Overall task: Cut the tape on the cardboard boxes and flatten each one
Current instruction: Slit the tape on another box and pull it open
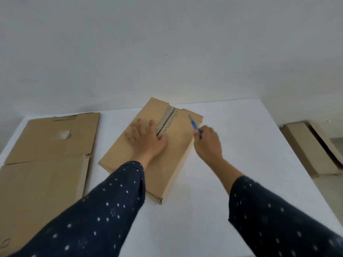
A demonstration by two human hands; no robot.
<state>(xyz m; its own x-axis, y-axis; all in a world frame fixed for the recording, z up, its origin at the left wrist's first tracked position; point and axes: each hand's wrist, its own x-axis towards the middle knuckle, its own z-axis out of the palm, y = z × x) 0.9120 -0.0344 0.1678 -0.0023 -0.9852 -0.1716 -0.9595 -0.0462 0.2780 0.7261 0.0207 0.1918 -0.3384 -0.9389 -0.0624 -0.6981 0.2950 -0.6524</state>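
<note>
Box: a shallow brown cardboard box (178, 154), lying flat and turned at an angle, its far end pointing away and to the right.
Box position: near the middle of the white table (241, 145), between my two arms.
Tape: pale tape (166, 120) runs along the centre seam on the far half of the lid. It is split down the middle, with ragged strips standing out on both sides of the seam.
Left hand: my left hand (148, 138) lies palm down on the lid. The fingers (135, 130) are spread and straight, and blurred.
Left hand to tape: the thumb side sits right at the near end of the split seam, so the tape starts just beyond it.
Right hand: my right hand (207, 141) is just beside the box's right edge, its fingers (197, 133) curled round a blue cutter (194, 124).
Cutter: it points up and away over the far right corner of the lid. I cannot tell whether the blade touches the cardboard.
Tape to right hand: the seam lies to the left of the cutter, apart from it.
Flattened cardboard: one flattened box (53, 140) lies on the table's left side, with a second sheet (40, 191) nearer me, its edge meeting the first.
Off the table: more cardboard (304, 145) lies on the floor to the right.
</note>
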